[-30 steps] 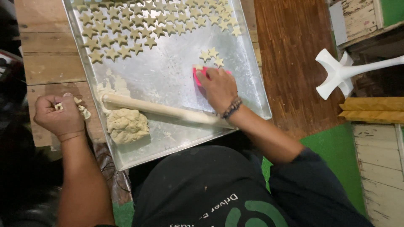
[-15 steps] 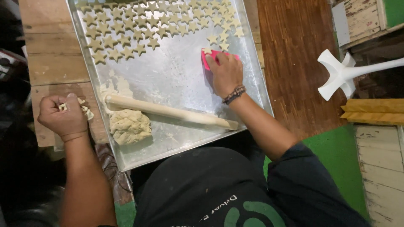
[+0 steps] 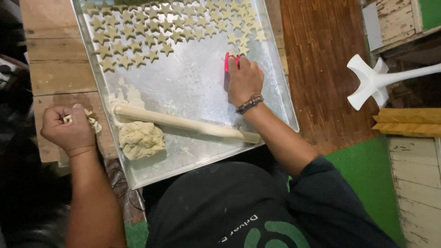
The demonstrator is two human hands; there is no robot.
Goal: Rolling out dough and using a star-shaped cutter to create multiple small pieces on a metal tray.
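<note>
Head view: right grip [image 3: 244, 79] closed around pink cutter [image 3: 226, 62] on steel tray [image 3: 193, 87]; left grip [image 3: 69, 128] clenching dough scraps [image 3: 92, 121].

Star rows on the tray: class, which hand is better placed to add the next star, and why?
Probably the right hand: it holds the pink scraper beside the last dough stars. The left hand is off the tray, clutching dough scraps.

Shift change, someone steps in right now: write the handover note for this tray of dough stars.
Left hand: closed on dough scraps, beside the metal tray.
Right hand: pressing a pink cutter on the tray at the end of the star rows.
Done: rows of cut stars fill the tray's far part.
Left: dough lump uncut beside the rolling pin; middle of tray bare.
</note>
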